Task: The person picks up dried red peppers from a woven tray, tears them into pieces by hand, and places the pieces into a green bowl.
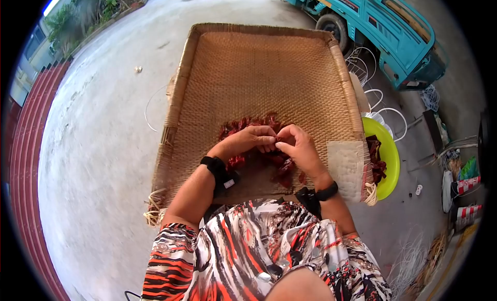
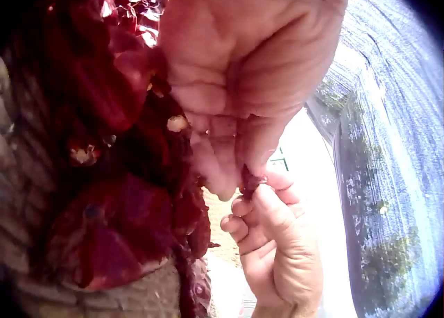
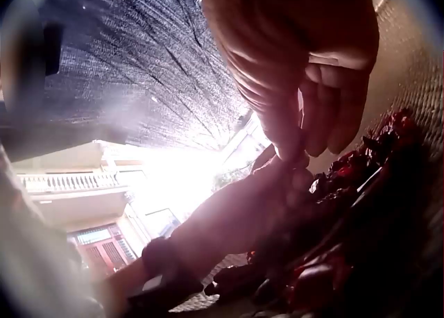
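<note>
Red steps (image 1: 39,130) rise at the far left, and to their right a woven tray (image 1: 264,68) holds dark red dried peppers (image 1: 243,126) heaped about its near part. Over the heap, the left hand (image 1: 246,140) and the right hand (image 1: 302,152) meet fingertip to fingertip, both pinching one small red piece (image 2: 251,183) between them. Just beside the tray's right edge sits a yellow-green basin (image 1: 389,158) with more red pieces (image 1: 376,161), and a blue truck (image 1: 380,29) stands beyond.

Woven tray (image 1: 269,68): rough, matt, wicker-like. Bowl (image 1: 392,161): smooth, probably plastic. Peppers (image 2: 111,228): glossy, wrinkled. Shirt (image 1: 248,233): cloth.
</note>
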The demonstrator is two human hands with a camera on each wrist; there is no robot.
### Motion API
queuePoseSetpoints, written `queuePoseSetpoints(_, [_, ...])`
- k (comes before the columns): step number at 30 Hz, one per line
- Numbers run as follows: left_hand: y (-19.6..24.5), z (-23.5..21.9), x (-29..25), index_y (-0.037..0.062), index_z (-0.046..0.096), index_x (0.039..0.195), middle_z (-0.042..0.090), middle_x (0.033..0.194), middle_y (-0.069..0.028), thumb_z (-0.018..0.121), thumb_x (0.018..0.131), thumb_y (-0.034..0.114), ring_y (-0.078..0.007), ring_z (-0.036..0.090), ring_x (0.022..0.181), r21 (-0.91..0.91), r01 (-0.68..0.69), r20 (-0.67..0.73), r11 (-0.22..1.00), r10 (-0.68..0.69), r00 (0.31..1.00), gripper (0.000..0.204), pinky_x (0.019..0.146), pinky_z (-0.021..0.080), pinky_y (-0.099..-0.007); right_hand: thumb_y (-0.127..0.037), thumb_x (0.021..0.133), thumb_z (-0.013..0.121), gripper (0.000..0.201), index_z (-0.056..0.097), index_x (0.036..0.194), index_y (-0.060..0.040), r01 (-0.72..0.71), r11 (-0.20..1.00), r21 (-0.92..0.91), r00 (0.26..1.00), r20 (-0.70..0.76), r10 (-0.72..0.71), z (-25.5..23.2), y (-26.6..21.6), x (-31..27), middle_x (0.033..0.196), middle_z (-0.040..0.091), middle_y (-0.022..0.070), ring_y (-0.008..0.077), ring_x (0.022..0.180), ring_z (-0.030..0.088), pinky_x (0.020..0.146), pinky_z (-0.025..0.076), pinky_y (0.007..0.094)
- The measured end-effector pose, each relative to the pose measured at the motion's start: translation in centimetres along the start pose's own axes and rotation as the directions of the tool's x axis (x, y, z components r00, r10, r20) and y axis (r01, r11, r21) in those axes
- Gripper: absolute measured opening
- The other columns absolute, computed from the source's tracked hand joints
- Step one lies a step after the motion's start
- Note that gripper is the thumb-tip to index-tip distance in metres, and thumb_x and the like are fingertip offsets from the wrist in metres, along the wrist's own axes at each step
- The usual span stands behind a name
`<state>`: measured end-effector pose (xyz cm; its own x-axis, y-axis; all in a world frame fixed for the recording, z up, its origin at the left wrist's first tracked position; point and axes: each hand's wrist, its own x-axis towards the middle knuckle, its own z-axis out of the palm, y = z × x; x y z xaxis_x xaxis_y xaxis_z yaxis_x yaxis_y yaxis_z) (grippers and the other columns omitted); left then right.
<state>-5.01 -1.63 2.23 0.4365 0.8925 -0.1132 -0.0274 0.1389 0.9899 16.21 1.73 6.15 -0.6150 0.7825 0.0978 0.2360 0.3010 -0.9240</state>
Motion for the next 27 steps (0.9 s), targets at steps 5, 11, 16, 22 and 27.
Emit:
queuePoseSetpoints(5, [0.6, 0.4, -0.1, 0.0045, 0.064, 0.102, 0.066, 0.092, -0.0026, 0.057, 0.099, 0.03, -0.0108, 0.06, 0.085, 0.012, -0.026, 0.05, 1.0, 0.025, 0.998, 0.027, 0.079, 0.051, -0.0263, 0.002, 0.084, 0.065, 0.015, 0.061, 0.098, -0.003, -0.081, 0.947, 0.31, 0.997, 0.04, 0.073, -1.0, 1.3, -0.8, 0.092, 0.062, 0.0, 0.0084, 0.086, 0.059, 0.078, 0.05, 0.0244])
queuePoseSetpoints(11, [0.6, 0.4, -0.1, 0.0043, 0.064, 0.1, 0.067, 0.095, -0.0035, 0.056, 0.099, 0.03, -0.0113, 0.061, 0.085, -0.006, 0.043, -0.036, 0.999, -0.043, 0.998, 0.027, 0.079, 0.051, -0.0265, 0.004, 0.083, 0.063, 0.016, 0.064, 0.098, -0.0024, -0.033, 0.998, -0.062, 0.85, -0.526, -0.005, -10.1, 4.6, -2.2, 0.093, 0.067, 0.0046, 0.0119, 0.086, 0.063, 0.078, 0.051, 0.0269])
queuePoseSetpoints(16, [0.3, 0.3, 0.1, 0.0045, 0.063, 0.099, 0.067, 0.095, -0.0037, 0.057, 0.098, 0.028, -0.0113, 0.062, 0.083, -0.012, 0.05, -0.059, 0.999, -0.051, 0.997, 0.024, 0.077, 0.051, -0.0259, -0.005, 0.081, 0.068, 0.023, 0.063, 0.103, -0.0011, -0.322, 0.853, -0.41, 0.575, -0.801, -0.168, -15.7, 6.3, -4.2, 0.097, 0.063, 0.0104, 0.0202, 0.084, 0.066, 0.079, 0.052, 0.0333])
queuePoseSetpoints(22, [0.1, 0.2, 0.0, 0.0054, 0.062, 0.095, 0.065, 0.089, -0.001, 0.061, 0.097, 0.026, -0.0094, 0.06, 0.08, 0.06, 0.054, -0.036, 0.997, -0.051, 0.998, 0.021, 0.076, 0.05, -0.0248, -0.009, 0.086, 0.064, 0.019, 0.064, 0.103, -0.0006, -0.094, 0.969, -0.229, 0.899, -0.438, -0.016, -10.8, 4.7, -1.0, 0.1, 0.066, 0.01, 0.021, 0.092, 0.063, 0.082, 0.051, 0.0321])
queuePoseSetpoints(27, [0.4, 0.4, -0.1, 0.0057, 0.061, 0.094, 0.064, 0.087, -0.0003, 0.061, 0.097, 0.024, -0.0087, 0.059, 0.079, 0.01, 0.023, -0.022, 1.0, -0.023, 1.0, 0.018, 0.076, 0.049, -0.0246, -0.009, 0.081, 0.065, 0.025, 0.063, 0.106, -0.0045, 0.315, 0.783, -0.537, 0.93, 0.012, -0.367, -3.0, 3.0, 3.1, 0.105, 0.062, 0.0149, 0.0333, 0.099, 0.06, 0.087, 0.049, 0.0417])
